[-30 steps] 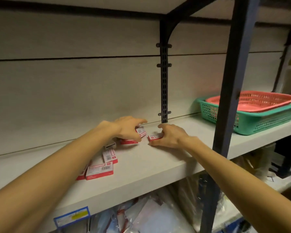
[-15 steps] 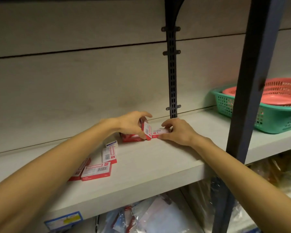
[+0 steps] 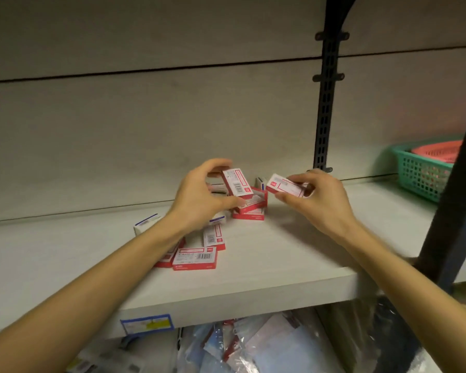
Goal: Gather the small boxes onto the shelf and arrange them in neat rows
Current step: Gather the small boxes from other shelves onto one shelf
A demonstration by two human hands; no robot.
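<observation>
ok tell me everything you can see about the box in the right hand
The box is small and flat, white cardboard by the look of it, with a red end, red-outlined panel and print too small to read. It is lifted clear of the shelf, tilted, red end pointing left. The right hand pinches its right end between fingers and thumb. Nothing else touches it.

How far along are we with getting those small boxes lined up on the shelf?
Early stage. Done: the small red-and-white cardboard boxes are already on the pale wooden shelf, but loosely piled and scattered flat, with no row yet. In hand: the left hand holds one box and the right hand another, both lifted. Left: lining them all up in rows.
</observation>
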